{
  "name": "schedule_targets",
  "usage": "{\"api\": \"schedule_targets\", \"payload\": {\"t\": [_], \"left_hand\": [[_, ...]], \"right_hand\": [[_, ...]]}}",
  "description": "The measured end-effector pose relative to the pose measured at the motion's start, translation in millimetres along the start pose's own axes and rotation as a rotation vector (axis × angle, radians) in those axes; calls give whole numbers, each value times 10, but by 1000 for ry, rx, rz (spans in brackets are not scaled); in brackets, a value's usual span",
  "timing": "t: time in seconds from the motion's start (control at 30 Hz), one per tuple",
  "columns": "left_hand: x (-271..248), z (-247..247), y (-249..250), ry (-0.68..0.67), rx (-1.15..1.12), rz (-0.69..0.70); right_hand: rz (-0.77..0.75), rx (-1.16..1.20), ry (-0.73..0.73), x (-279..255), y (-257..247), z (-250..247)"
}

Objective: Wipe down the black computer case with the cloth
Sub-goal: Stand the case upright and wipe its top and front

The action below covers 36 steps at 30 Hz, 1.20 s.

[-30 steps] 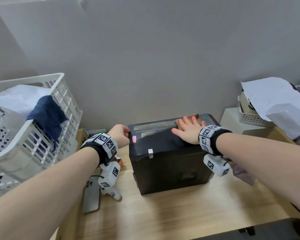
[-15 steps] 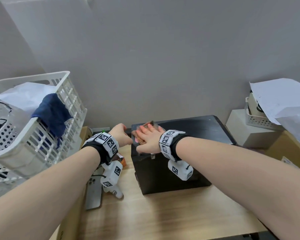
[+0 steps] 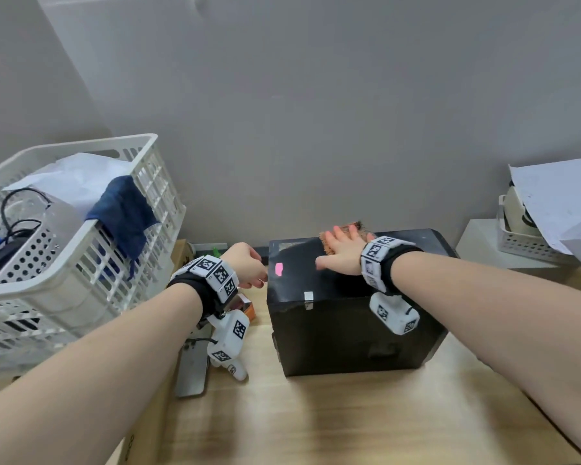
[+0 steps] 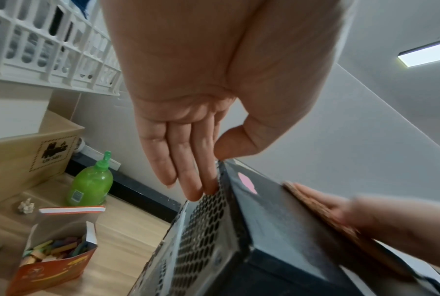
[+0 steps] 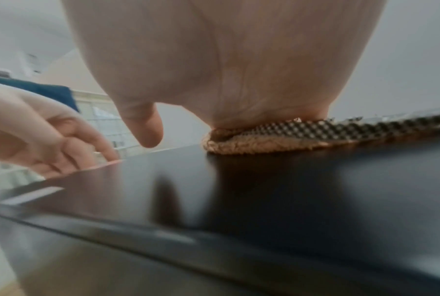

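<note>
The black computer case (image 3: 349,330) stands on the wooden table (image 3: 316,424). My right hand (image 3: 344,255) lies flat, fingers straight, on a brown checked cloth (image 3: 327,239) and presses it onto the rear middle of the case top. The right wrist view shows the cloth (image 5: 252,143) squashed under the palm on the glossy top (image 5: 264,190). My left hand (image 3: 247,268) holds the case's top left edge. Its fingers (image 4: 188,170) lie down the perforated side panel (image 4: 201,240), and the thumb touches the top edge beside a pink sticker (image 3: 278,269).
A white slatted basket (image 3: 81,263) with a blue rag (image 3: 123,216) stands at the left. A phone (image 3: 192,367), a green bottle (image 4: 91,180) and an open box of coloured sticks (image 4: 59,254) sit beside the case. A white box, tray and papers (image 3: 560,196) are at the right.
My right hand slid the cloth from the right part of the top to the left edge, then back toward the rear middle. The left hand stayed on the left edge.
</note>
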<state>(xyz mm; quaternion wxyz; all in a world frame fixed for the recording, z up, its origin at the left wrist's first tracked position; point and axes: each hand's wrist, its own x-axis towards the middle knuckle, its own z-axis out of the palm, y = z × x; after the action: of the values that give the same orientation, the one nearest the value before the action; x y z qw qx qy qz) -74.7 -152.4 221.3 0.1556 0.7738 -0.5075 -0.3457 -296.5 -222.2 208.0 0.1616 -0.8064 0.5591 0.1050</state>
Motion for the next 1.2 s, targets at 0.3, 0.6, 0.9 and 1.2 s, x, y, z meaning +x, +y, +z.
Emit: {"api": "schedule_targets", "payload": {"t": [0.3, 0.6, 0.9, 1.2], "left_hand": [[-73, -167, -236, 37, 160, -9], [54, 90, 253, 89, 306, 225], [68, 497, 663, 10, 681, 228], [157, 348, 664, -18, 652, 222]], "right_hand": [[-286, -90, -60, 128, -1149, 164], [-90, -19, 58, 5, -165, 65], [290, 156, 85, -396, 1626, 65], [262, 215, 112, -642, 1626, 245]]}}
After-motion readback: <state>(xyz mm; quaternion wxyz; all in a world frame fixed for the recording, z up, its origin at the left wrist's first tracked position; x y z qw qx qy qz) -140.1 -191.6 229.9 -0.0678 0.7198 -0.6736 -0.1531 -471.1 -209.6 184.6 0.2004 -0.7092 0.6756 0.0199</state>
